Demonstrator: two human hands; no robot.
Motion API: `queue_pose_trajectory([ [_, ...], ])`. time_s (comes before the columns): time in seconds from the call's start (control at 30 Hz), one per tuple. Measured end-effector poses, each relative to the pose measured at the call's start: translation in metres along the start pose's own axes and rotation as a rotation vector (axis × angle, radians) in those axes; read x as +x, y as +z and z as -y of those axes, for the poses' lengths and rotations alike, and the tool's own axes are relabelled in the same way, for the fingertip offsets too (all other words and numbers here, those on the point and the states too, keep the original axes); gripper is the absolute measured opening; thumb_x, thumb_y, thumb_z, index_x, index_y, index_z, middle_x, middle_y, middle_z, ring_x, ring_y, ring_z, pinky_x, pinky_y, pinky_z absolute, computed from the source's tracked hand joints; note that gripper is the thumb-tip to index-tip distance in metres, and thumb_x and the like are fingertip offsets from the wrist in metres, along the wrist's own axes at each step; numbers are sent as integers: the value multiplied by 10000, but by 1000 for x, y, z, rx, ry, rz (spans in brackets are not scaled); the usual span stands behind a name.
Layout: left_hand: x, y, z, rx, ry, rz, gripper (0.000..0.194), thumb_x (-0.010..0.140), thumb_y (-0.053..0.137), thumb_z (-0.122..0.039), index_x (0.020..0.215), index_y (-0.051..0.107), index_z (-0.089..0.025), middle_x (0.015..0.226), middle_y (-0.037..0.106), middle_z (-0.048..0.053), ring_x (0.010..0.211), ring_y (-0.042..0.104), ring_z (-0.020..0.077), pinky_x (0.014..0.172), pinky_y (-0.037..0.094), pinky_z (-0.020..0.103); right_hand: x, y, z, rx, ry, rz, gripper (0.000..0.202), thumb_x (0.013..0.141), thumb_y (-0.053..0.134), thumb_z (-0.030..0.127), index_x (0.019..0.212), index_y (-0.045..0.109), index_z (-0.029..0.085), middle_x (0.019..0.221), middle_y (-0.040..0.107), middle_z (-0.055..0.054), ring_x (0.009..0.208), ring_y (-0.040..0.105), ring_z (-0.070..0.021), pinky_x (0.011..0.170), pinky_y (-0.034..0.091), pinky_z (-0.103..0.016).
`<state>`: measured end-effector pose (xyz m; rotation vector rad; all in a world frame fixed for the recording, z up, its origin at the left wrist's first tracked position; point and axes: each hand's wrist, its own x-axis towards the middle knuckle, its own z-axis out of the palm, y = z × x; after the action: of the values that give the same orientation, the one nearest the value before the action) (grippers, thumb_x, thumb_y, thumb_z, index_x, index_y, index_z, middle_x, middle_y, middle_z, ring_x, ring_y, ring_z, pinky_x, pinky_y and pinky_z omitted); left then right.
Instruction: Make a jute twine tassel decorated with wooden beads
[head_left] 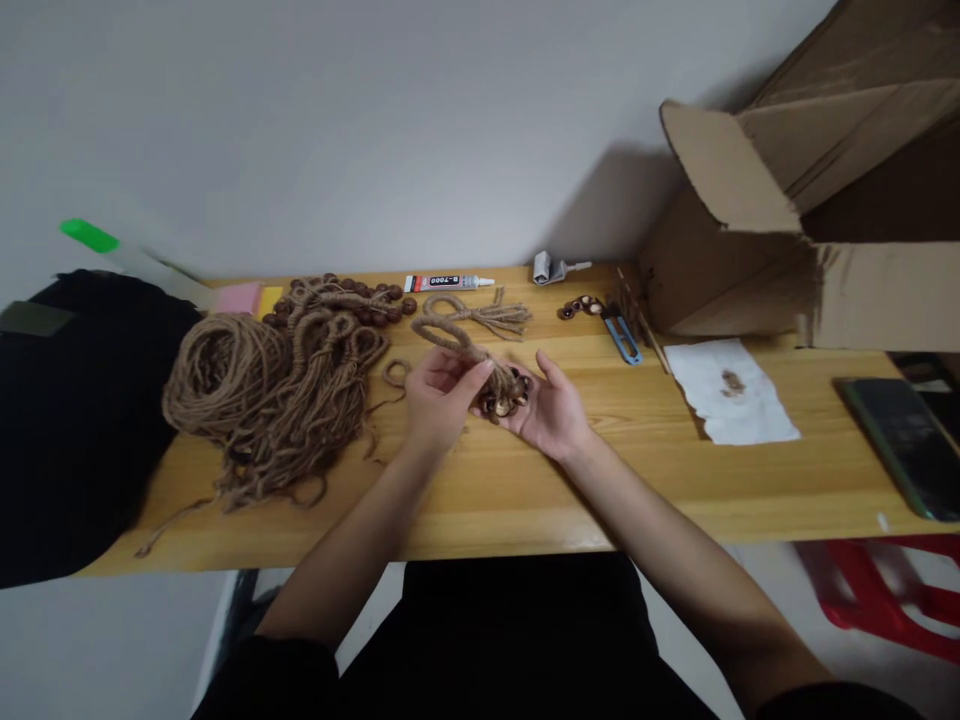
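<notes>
My left hand (442, 395) pinches a brown cord loop (450, 335) where its strands gather below the ring. From the gathered strands hang several dark shiny beads (506, 395). My right hand (551, 410) lies palm up beneath these beads, fingers spread, with the thumb sticking out to the side. Behind the hands rests another cord loop with a fringed tail (480, 314). A small ring of cord (395, 373) lies just left of my left hand.
A heap of brown cord (277, 390) and round brown beads (382, 300) fill the left. At the back lie glue tubes (448, 283). Rightward are blue thread snips (622, 338), a stained white tissue (735, 390), an open cardboard box (727, 270) and a phone (904, 445).
</notes>
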<state>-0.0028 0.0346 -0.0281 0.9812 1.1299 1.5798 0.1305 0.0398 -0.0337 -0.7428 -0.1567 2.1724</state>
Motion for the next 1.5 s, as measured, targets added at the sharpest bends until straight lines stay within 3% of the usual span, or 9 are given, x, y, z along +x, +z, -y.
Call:
queue_pose_trajectory([
  [0.27,1,5,-8,-182,-123,30,399,515,861,-406,703,595,-177,732,694,4,659,651,131,672,542,271,2,0,-3,30,72,50,500,976,187,467,1013,580,160,844,715,-86,808,688,-196,798,560,-483],
  [0.67,2,7,-8,-273,-267,124,446,445,891,-392,727,606,-195,654,662,-23,656,655,143,682,557,288,0,3,-5,81,128,-31,422,964,266,480,988,572,190,875,706,-63,833,685,-202,799,542,-556],
  [1.0,-1,6,0,-41,-170,116,401,514,858,-410,747,639,-168,731,714,23,634,659,128,624,542,233,1,2,-7,41,120,-38,437,960,279,469,886,594,176,762,691,-53,758,696,-211,750,579,-479],
  [1.2,-1,4,-3,124,-65,44,284,595,805,-331,750,643,-157,726,714,21,616,656,123,578,526,210,1,1,-8,60,123,-24,381,975,280,355,925,612,174,727,703,-34,701,691,-187,749,581,-447],
  [1.5,6,3,0,119,-87,-23,296,589,798,-332,757,642,-145,753,717,28,653,653,122,606,507,209,0,0,-5,92,146,1,373,984,260,310,971,592,141,761,720,-62,694,686,-180,781,573,-469],
])
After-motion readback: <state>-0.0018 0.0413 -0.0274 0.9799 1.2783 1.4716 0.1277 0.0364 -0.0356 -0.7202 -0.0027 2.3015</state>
